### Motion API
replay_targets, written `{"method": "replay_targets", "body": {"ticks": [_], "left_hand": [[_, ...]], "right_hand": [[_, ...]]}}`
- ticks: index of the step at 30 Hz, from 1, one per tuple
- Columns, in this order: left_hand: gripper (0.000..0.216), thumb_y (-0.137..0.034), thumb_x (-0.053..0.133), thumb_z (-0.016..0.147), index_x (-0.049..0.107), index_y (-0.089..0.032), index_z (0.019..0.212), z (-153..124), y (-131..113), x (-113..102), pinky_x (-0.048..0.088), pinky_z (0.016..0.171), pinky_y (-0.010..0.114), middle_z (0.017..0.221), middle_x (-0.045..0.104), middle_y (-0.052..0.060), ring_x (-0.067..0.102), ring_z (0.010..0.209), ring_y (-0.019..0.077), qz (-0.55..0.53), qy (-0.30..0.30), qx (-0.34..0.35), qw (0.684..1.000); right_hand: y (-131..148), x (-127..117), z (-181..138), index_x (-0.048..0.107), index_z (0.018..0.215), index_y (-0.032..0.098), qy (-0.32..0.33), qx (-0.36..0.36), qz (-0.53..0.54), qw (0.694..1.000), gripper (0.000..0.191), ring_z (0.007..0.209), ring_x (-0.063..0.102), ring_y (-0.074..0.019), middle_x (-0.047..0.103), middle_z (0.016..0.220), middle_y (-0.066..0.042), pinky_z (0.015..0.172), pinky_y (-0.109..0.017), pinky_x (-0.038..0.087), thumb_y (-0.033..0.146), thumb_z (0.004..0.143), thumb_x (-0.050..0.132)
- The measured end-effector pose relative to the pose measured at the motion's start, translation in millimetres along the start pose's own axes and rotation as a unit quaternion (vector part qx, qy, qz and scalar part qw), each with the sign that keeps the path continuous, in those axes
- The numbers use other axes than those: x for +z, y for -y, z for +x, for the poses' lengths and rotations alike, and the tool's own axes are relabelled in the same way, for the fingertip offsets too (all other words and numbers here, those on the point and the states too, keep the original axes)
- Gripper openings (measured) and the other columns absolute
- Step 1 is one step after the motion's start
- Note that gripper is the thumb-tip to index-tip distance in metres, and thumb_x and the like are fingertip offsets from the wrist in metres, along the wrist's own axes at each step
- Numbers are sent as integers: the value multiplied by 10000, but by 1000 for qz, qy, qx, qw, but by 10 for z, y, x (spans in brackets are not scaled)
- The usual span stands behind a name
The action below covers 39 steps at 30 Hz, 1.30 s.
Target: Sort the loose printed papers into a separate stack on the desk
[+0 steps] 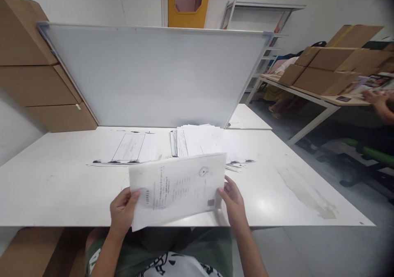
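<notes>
I hold a white printed sheet of paper (178,186) sideways above the near edge of the white table (61,186). My left hand (123,211) grips its left edge, thumb on top. At the sheet's right edge my right hand (233,201) pinches it. Beyond the sheet, a pile of white papers (197,139) lies in the middle of the table, and a flat stack of printed sheets (129,147) lies to its left.
A large whiteboard (154,76) leans upright along the table's far edge. Cardboard boxes (27,63) are stacked at the left. At the right stands another table with cardboard boxes (332,67), where another person's hand (381,104) rests.
</notes>
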State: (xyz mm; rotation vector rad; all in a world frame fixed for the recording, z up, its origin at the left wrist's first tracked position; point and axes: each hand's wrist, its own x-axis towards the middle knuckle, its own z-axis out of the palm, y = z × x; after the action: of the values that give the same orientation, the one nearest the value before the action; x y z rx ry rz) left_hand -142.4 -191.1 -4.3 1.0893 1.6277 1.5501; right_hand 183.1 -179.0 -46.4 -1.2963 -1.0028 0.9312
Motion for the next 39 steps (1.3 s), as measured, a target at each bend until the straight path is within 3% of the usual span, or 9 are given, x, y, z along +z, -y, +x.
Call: {"method": "replay_targets", "body": {"ticks": [3, 5, 8, 12, 14, 16, 21, 31, 39], "left_hand": [[384, -578, 622, 682, 613, -197, 729, 58, 27, 32, 473, 615, 290, 661, 635, 29, 568, 650, 199, 38, -37, 75, 996], [370, -584, 558, 716, 543, -219, 661, 69, 131, 85, 440, 590, 279, 595, 564, 11, 512, 609, 182, 71, -19, 96, 993], [380, -606, 518, 716, 468, -240, 625, 10, 332, 177, 410, 567, 279, 549, 487, -2, 456, 575, 178, 88, 3, 98, 991], [410, -652, 464, 724, 455, -246, 665, -156, 471, 245, 417, 588, 284, 591, 492, 7, 463, 601, 191, 64, -51, 68, 994], [411, -647, 447, 747, 446, -244, 661, -226, 449, 214, 410, 592, 275, 596, 476, 2, 454, 609, 187, 59, -74, 57, 994], [400, -621, 448, 773, 440, -239, 657, -268, 386, 126, 389, 574, 259, 589, 439, -16, 428, 599, 173, 75, -60, 42, 995], [417, -581, 472, 784, 354, -230, 594, -282, 250, -171, 309, 506, 231, 548, 327, -56, 360, 536, 137, 188, 86, -83, 975], [321, -465, 405, 841, 352, -237, 622, -121, 292, -163, 306, 521, 229, 524, 373, -61, 419, 515, 147, 342, 144, -31, 928], [365, -492, 433, 826, 298, -233, 608, -204, 273, -198, 265, 506, 227, 543, 281, -68, 331, 522, 130, 298, 138, -38, 944]], "right_hand": [[26, -67, -84, 583, 1102, 196, -70, -40, 48, 996, 459, 940, 608, -243, 666, 979, -91, 803, -358, 486, 481, 747, 647], [-44, -116, -165, 645, 883, 188, -61, -8, 55, 997, 399, 829, 613, -249, 674, 811, -70, 749, -361, 491, 533, 685, 682], [-179, -172, -299, 643, 657, 192, -28, 52, 32, 998, 427, 720, 602, -265, 651, 641, -64, 708, -386, 496, 612, 607, 703], [-188, -252, -425, 580, 491, 219, -63, 64, 2, 996, 484, 604, 566, -258, 576, 495, -55, 596, -371, 490, 686, 547, 693], [-90, -294, -432, 592, 495, 217, -39, 72, -24, 996, 488, 619, 573, -264, 589, 517, -61, 578, -355, 482, 692, 575, 669], [37, -314, -398, 647, 582, 197, 38, 94, -62, 993, 467, 672, 591, -268, 643, 617, -69, 595, -339, 480, 661, 640, 640], [174, -199, -259, 665, 647, 159, 209, 204, -109, 950, 453, 624, 592, -222, 650, 620, -41, 575, -309, 475, 612, 662, 646], [82, -13, -1, 647, 675, 148, 219, 255, -93, 937, 368, 690, 659, -265, 688, 632, -55, 654, -353, 485, 513, 630, 647], [116, -123, -62, 642, 686, 144, 255, 274, -48, 926, 413, 673, 662, -248, 708, 666, -66, 623, -313, 464, 553, 637, 675]]}}
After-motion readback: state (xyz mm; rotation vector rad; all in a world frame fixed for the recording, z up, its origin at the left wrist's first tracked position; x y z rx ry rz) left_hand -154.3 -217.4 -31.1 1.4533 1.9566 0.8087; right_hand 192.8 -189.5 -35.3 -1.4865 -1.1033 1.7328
